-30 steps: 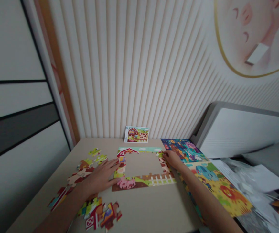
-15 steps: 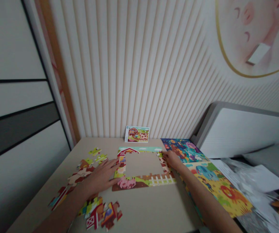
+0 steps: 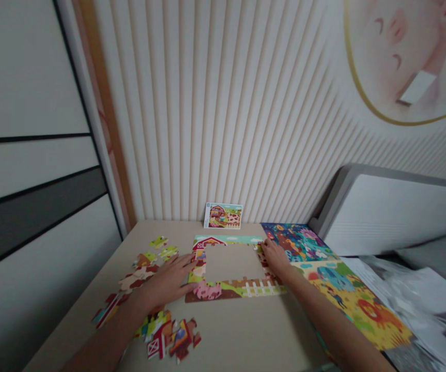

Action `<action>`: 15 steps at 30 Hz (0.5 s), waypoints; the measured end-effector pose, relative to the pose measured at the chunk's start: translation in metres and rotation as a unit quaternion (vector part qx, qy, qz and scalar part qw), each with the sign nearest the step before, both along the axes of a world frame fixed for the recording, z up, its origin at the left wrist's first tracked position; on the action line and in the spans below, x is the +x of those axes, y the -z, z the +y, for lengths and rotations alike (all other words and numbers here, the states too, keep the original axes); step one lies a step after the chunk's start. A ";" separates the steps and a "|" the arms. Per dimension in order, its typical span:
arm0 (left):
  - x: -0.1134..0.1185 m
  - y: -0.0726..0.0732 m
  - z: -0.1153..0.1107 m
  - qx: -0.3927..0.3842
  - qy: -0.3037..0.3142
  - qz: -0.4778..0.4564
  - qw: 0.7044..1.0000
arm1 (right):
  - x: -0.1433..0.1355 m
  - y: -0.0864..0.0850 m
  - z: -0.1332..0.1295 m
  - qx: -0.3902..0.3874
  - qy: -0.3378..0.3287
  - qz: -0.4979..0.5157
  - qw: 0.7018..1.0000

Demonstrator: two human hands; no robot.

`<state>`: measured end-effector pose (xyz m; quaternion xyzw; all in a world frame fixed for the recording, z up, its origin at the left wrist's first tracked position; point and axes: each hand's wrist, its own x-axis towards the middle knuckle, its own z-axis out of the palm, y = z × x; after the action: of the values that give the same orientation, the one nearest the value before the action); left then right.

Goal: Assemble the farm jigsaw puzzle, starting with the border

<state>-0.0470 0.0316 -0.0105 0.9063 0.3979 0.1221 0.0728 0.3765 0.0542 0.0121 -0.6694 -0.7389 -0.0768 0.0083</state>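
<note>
A jigsaw puzzle border with a barn, pig, fence and cow pattern lies flat on the table, its middle showing bare tabletop. My left hand rests open with fingers spread, the tips touching the border's left side. At the upper right side of the border, my right hand has its fingers curled and pressed together on the edge; the fingertips are partly hidden. Loose puzzle pieces lie left of my left hand, partly covered by my forearm. More loose pieces sit nearer to me.
A small picture card of the farm scene leans on the ribbed wall. To the right lie a dark blue animal puzzle and a yellow lion-and-elephant puzzle. Beyond them are plastic wrapping and a white panel.
The view has shifted slightly, so the table and its things appear a little farther right. Both hands keep nearly the same places on the puzzle border.
</note>
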 end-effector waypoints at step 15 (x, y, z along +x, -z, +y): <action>0.003 -0.008 -0.005 0.007 -0.001 0.001 1.000 | 0.004 -0.009 -0.001 -0.003 -0.044 -0.020 0.999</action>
<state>-0.0444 0.0269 -0.0025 0.9064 0.3984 0.1241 0.0662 0.3801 0.0536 0.0211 -0.6346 -0.7679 -0.0879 -0.0050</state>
